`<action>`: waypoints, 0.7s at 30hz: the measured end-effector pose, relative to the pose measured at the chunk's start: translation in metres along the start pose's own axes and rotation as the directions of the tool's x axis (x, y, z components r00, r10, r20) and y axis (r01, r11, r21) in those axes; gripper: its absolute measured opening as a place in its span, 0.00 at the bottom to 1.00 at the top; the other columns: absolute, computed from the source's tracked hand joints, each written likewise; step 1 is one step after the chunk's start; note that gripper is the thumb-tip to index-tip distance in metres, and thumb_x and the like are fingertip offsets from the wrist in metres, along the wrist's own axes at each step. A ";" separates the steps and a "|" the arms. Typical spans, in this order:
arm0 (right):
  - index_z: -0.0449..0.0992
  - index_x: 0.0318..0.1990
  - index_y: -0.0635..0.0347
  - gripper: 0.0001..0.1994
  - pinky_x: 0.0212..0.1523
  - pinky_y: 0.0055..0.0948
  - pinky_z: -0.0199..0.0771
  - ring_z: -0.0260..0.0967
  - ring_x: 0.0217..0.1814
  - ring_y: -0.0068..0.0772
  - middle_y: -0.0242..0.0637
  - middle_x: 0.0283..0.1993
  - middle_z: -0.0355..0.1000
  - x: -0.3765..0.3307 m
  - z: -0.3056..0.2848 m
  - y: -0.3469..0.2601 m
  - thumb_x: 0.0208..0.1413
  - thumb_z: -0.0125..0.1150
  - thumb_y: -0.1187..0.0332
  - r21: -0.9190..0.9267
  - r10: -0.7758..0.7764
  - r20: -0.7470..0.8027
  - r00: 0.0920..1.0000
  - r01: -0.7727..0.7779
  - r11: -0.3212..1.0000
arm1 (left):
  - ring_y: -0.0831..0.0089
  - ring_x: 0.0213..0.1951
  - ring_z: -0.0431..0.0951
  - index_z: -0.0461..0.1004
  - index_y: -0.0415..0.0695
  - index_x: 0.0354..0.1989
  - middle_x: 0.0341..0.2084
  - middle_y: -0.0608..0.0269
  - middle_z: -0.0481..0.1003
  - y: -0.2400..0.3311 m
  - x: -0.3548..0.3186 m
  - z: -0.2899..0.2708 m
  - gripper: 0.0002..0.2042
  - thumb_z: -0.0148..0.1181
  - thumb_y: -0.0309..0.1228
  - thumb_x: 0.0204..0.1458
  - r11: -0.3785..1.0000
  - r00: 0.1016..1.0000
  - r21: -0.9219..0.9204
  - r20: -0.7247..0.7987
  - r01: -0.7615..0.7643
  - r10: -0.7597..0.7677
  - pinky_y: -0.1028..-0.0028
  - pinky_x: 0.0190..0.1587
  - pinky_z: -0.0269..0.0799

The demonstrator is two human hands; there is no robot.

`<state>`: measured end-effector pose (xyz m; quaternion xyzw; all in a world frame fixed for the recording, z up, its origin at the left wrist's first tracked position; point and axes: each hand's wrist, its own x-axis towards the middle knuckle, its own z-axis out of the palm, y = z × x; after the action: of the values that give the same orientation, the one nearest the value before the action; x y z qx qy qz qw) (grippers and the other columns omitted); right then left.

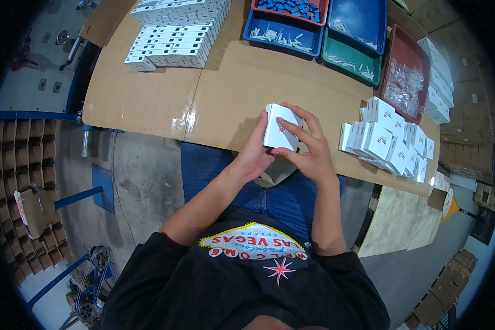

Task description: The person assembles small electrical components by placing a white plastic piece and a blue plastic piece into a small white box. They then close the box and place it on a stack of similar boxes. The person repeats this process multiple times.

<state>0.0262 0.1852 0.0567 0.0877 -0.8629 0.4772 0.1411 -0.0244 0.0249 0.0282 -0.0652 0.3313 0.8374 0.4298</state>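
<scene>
My left hand [253, 154] cradles a small white box [271, 133] by the near edge of the cardboard-covered surface [148, 104], while my right hand [315, 151] spreads its fingers across the face. Similar white boxes [378, 141] crowd toward the near right corner, a red tray [407, 41] of clear plastic lies along the right edge, and stacked cartons [176, 47] stand toward the far left corner.
</scene>
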 end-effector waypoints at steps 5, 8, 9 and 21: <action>0.83 0.59 0.47 0.33 0.70 0.44 0.66 0.64 0.72 0.47 0.42 0.69 0.68 -0.001 0.002 0.000 0.38 0.83 0.64 -0.011 0.022 0.018 1.000 -0.022 1.000 | 0.65 0.61 0.75 0.62 0.49 0.71 0.62 0.57 0.72 0.003 -0.004 -0.001 0.33 0.32 0.61 0.71 0.999 1.000 0.044 -0.013 0.012 -0.012 0.62 0.61 0.73; 0.82 0.59 0.46 0.34 0.67 0.44 0.69 0.64 0.71 0.49 0.43 0.68 0.68 -0.001 0.003 0.000 0.38 0.83 0.64 -0.030 0.002 0.006 1.000 -0.002 1.000 | 0.65 0.61 0.75 0.62 0.49 0.71 0.62 0.58 0.72 0.004 -0.005 0.000 0.34 0.31 0.62 0.71 0.998 0.999 0.060 -0.026 0.029 -0.028 0.62 0.61 0.72; 0.82 0.59 0.46 0.34 0.66 0.44 0.70 0.64 0.70 0.50 0.43 0.68 0.68 -0.001 0.003 0.000 0.38 0.83 0.64 -0.040 -0.011 -0.001 1.000 0.011 0.999 | 0.65 0.61 0.74 0.62 0.49 0.71 0.62 0.58 0.72 0.004 -0.004 -0.001 0.34 0.30 0.62 0.71 0.998 0.999 0.065 -0.022 0.026 -0.025 0.62 0.62 0.72; 0.80 0.60 0.54 0.34 0.70 0.42 0.66 0.62 0.73 0.48 0.46 0.70 0.66 0.001 0.001 -0.002 0.39 0.82 0.65 -0.041 0.029 -0.070 0.997 -0.032 0.999 | 0.74 0.55 0.77 0.64 0.40 0.67 0.56 0.59 0.74 0.008 -0.003 -0.023 0.22 0.56 0.36 0.70 0.926 0.999 0.376 0.043 -0.031 0.016 0.70 0.56 0.76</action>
<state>0.0256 0.1830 0.0583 0.0550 -0.8687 0.4637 0.1655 -0.0328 0.0053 0.0161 0.0388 0.4781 0.7646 0.4305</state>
